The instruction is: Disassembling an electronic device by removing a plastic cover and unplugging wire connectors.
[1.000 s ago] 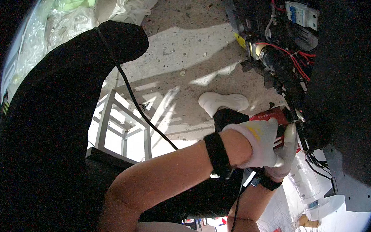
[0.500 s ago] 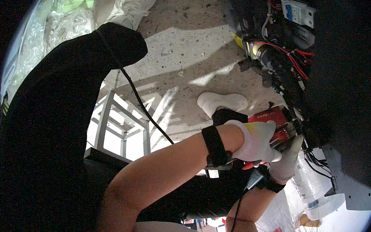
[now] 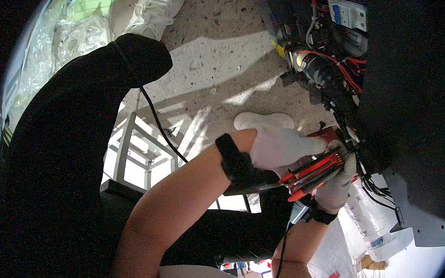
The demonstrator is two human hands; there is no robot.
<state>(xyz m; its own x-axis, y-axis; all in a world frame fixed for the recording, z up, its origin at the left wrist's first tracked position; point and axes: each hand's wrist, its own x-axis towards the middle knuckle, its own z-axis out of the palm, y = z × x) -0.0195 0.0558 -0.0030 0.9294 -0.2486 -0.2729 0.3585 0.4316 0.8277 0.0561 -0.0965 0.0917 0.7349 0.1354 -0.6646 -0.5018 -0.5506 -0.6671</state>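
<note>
Both my hands wear pale knitted gloves and meet beside the dark machine at the right. Pliers with red-and-black handles (image 3: 308, 175) slant between them, handle ends pointing down and left. My right hand (image 3: 337, 183) closes round the pliers near their upper end; the jaws are hidden. My left hand (image 3: 287, 150) lies against the upper side of the handles, its fingertips mostly hidden, so its grip cannot be made out. Just behind the fingers lies a dark red box-like thing (image 3: 328, 134). Black straps (image 3: 236, 162) circle both wrists.
Red and black wires (image 3: 344, 72) and a white breaker-like block (image 3: 349, 14) sit in the machine. Its grey metal panel (image 3: 420, 215) juts out below. A grey metal frame (image 3: 126, 149) stands left of my arm. Clear plastic wrap (image 3: 82, 38) lies far left; a black cable (image 3: 158, 118) hangs across.
My left hand has shifted left and slightly up, uncovering the pliers' handles. The pliers now slant fully into view. The whole view has drifted slightly.
</note>
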